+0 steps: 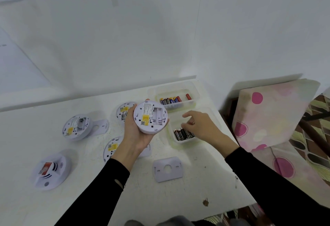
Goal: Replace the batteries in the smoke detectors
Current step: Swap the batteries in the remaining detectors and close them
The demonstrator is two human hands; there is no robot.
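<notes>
My left hand (135, 133) grips a round white smoke detector (150, 117) above the table, back side up, its battery bay open and empty. My right hand (197, 125) hovers over the near clear tub (180, 141) of black batteries (182, 134), fingers loosely curled with nothing held that I can see. A second clear tub (175, 90) behind it holds mixed batteries (170, 100), blue, black and red.
Three more detectors lie back up on the white table: one at left (75, 127), one behind my left hand (123, 111), one under my left wrist (111, 148). Another detector (50, 171) sits face up at the near left. A loose mounting plate (167, 168) lies near the front. A floral cushion (271, 111) stands right of the table.
</notes>
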